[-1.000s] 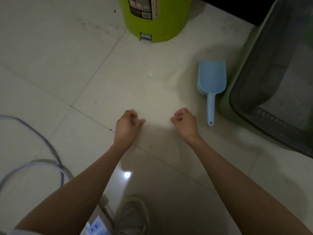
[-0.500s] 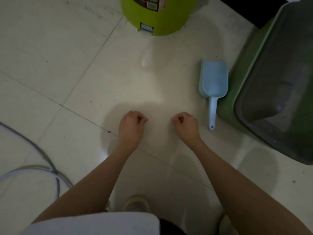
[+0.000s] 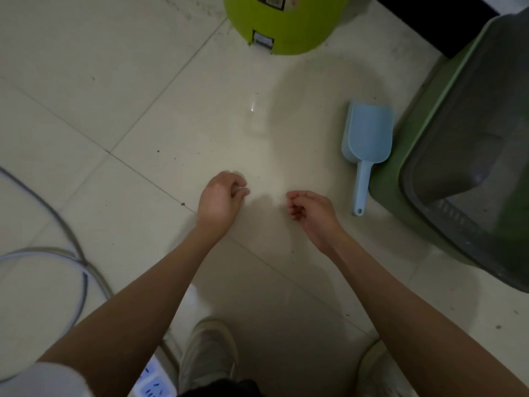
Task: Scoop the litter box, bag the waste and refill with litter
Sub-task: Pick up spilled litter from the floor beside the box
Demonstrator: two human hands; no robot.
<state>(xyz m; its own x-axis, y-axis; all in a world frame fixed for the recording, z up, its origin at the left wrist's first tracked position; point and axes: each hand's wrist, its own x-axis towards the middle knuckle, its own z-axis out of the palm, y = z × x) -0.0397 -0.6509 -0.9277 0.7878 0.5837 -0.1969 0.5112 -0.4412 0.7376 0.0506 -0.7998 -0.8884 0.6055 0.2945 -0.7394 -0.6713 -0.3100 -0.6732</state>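
A pale blue plastic scoop lies flat on the tiled floor, handle toward me, right beside the green litter box. The box has a dark grey inner tray with grey litter visible inside. My left hand and my right hand hover over the floor in front of me, both with fingers curled in and nothing held. My right hand is a short way left of the scoop's handle end, not touching it.
A lime green round bin with a label stands at the top. Grey cables loop across the floor at left, near a white power strip. My two shoes show at the bottom.
The view has shifted slightly; both hands stay curled over the floor in about the same place, the right wrist turned a little outward. Nothing was picked up.
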